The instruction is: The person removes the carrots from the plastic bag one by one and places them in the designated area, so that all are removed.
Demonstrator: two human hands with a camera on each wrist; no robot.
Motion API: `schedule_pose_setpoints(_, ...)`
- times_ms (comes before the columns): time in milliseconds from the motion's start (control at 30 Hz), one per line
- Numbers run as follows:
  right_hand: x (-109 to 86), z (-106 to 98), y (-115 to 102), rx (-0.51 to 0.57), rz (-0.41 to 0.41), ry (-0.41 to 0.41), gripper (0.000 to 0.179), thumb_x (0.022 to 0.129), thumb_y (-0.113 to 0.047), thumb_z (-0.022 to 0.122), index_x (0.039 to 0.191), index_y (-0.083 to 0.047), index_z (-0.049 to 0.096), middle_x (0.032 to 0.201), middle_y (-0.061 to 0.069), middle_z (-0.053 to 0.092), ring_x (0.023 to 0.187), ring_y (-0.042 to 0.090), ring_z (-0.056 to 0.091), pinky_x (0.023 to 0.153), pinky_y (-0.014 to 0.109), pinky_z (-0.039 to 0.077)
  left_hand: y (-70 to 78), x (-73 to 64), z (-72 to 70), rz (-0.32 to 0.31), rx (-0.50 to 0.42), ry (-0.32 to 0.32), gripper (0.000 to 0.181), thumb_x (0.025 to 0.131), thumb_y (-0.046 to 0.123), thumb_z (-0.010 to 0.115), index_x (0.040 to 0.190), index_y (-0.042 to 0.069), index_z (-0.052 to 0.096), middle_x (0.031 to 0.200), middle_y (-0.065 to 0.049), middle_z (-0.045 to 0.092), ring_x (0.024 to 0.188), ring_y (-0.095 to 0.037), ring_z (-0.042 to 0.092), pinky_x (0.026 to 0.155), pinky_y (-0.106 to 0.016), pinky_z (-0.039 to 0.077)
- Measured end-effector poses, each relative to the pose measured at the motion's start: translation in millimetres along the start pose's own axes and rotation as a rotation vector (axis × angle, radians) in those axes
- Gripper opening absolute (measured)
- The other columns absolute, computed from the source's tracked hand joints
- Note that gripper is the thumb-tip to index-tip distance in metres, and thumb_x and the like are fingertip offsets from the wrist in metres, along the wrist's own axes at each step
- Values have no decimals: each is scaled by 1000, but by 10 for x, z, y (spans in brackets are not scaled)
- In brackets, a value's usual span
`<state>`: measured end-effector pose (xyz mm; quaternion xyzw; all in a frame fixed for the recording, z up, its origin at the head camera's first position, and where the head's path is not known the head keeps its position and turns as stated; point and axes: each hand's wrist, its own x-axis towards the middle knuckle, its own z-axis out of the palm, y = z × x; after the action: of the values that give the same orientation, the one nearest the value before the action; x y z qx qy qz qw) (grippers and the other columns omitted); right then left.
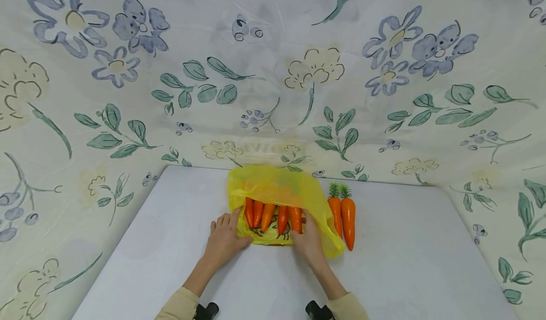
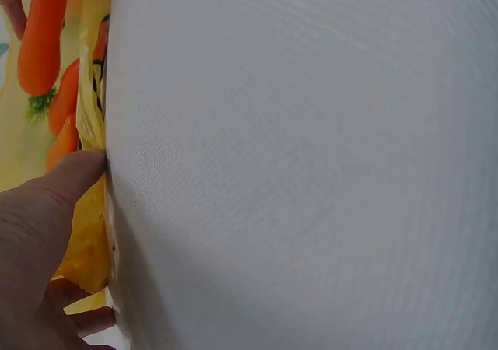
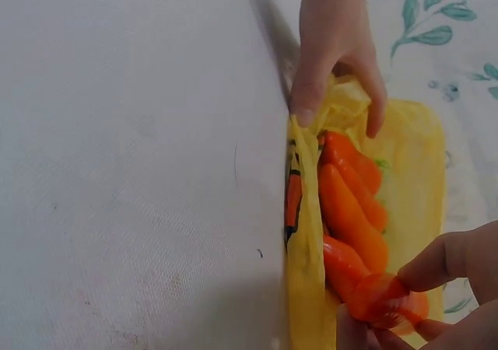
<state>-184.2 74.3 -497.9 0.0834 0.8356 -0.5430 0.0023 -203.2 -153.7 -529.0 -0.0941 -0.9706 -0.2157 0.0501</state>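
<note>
At the left corner of the bag: left hand (image 1: 223, 242); thumb laid on the near lip, another finger apart from it, yellow film bunched between them, so a hold on the bag only.
Yellow bag (image 1: 309, 189): on the white tabletop (image 1: 166, 230), mouth facing the person.
Bagged carrots (image 1: 268, 215): roughly side by side inside the mouth, between the hands; narrow ends toward the person.
Held carrot (image 1: 295, 219): rightmost at the mouth, long axis roughly front to back; lies just left of the right hand's fingers.
Right hand (image 1: 309, 244): at the mouth's right side; thumb and fingers pinch the held carrot, gap only as wide as its body.
Pair of carrots (image 1: 348, 220): on the tabletop just right of the bag, side by side, green tops away from the person; right hand nearer, left hand well apart.
</note>
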Motion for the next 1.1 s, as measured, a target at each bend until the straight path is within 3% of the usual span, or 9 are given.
schedule_pose_setpoints(300, -61, 10, -37, 14, -23, -22, 69, 78, 4, 58, 141, -8, 34, 129, 14, 48, 111, 29, 48, 86, 43, 47, 13, 3, -7, -7, 4, -13, 89, 72, 42, 74, 141, 9, 30, 118, -19, 47, 116, -38, 40, 98, -66, 23)
schedule_pose_setpoints(533, -101, 32, -29, 46, -32, -54, 71, 76, 5, 57, 142, -8, 34, 128, 16, 48, 106, 29, 49, 74, 35, 48, 21, 0, -13, -18, 2, -23, 90, 72, 42, 74, 142, 9, 29, 117, -18, 47, 116, -37, 40, 98, -66, 22)
schedule_pose_setpoints(867, -177, 61, -73, 34, -47, -103, 67, 78, 2, 57, 141, -6, 35, 128, 18, 47, 105, 30, 49, 74, 35, 50, 16, -4, -5, -12, 11, -16, 89, 72, 44, 74, 141, 10, 29, 116, -18, 48, 116, -37, 40, 98, -65, 23)
schedule_pose_setpoints(1100, -240, 87, -75, -8, -61, -152, 65, 79, 0, 58, 140, -7, 37, 126, 14, 49, 105, 27, 49, 85, 40, 48, 14, -5, 6, -6, 12, 4, 89, 71, 42, 75, 140, 9, 31, 115, -18, 48, 114, -37, 41, 97, -63, 25)
